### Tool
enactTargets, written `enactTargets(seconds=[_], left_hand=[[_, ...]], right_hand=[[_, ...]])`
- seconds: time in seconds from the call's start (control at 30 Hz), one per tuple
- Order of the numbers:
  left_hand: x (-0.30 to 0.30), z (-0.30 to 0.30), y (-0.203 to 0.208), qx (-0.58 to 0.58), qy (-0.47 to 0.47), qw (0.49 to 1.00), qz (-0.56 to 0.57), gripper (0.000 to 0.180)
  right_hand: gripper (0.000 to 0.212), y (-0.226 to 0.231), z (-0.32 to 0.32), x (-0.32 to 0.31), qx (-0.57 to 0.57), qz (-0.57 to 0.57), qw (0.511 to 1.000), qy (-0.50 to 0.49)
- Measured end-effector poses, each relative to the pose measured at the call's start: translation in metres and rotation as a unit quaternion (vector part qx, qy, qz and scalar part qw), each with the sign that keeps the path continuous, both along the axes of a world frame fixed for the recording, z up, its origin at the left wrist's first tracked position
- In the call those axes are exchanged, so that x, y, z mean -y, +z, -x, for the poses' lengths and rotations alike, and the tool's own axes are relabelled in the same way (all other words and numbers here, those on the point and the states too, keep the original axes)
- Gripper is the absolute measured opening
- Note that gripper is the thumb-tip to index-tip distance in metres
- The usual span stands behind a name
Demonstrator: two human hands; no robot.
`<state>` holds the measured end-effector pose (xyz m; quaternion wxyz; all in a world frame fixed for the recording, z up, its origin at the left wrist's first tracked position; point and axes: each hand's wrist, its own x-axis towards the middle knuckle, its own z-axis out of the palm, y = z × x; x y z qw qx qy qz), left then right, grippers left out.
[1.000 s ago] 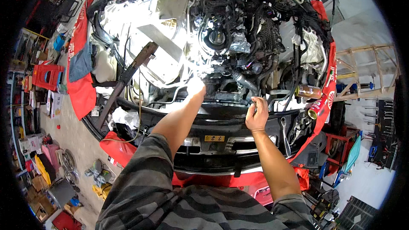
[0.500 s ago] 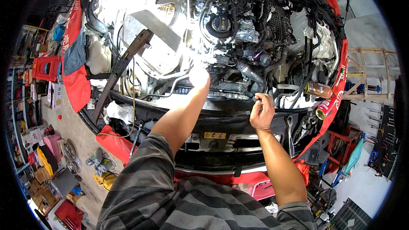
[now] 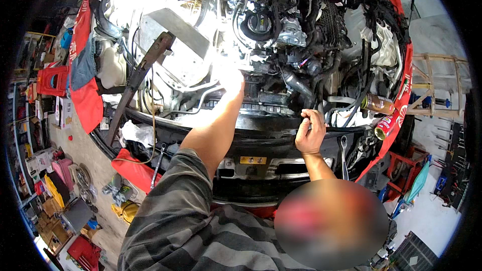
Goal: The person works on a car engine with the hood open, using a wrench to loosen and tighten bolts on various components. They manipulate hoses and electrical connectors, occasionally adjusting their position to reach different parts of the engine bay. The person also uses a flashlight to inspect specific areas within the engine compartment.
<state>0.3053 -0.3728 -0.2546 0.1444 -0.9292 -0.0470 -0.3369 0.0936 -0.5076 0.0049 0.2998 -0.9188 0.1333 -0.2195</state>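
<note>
My left hand [image 3: 232,76] reaches into the engine bay beside the engine [image 3: 271,25]. Strong glare washes it out, and its fingers cannot be made out. Over the rear edge of the black front panel [image 3: 281,143], my right hand [image 3: 311,133] is closed, fingers curled and thumb near the index finger. Whatever may be inside that grip is hidden. A dark hose [image 3: 298,85] runs just beyond it. The round black oil cap [image 3: 257,24] sits on top of the engine.
A rusty metal bar [image 3: 143,78] slants across the left side of the bay. Wrenches lie on the front panel, one at the right [image 3: 344,156], another at the left [image 3: 158,165]. Two cans stand near the right fender, one brown [image 3: 379,104]. Red covers [image 3: 89,103] drape the fenders.
The view has shifted slightly. My left forearm stands a little more upright, its hand still in the glare. My right hand keeps its place, and a blurred oval now covers the right forearm.
</note>
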Motion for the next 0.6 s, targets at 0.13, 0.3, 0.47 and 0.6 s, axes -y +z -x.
enactTargets(seconds=[0.13, 0.3, 0.47, 0.6], left_hand=[[0.021, 0.005, 0.053, -0.056, 0.081, 0.978, -0.186, 0.021], [0.001, -0.002, 0.072, -0.147, 0.021, 0.988, -0.051, 0.022], [-0.022, -0.014, 0.011, -0.229, 0.004, 0.973, 0.038, 0.032], [-0.01, 0.001, 0.034, -0.156, -0.259, 0.799, 0.519, 0.033]], right_hand=[[0.015, 0.002, 0.007, 0.007, -0.031, 0.002, 0.999, -0.008], [0.015, 0.03, -0.027, -0.018, -0.338, -0.044, 0.939, -0.052], [0.024, -0.037, -0.107, -0.077, -0.343, -0.205, 0.917, 0.013], [0.026, -0.096, -0.153, -0.093, -0.437, -0.499, 0.706, -0.247]])
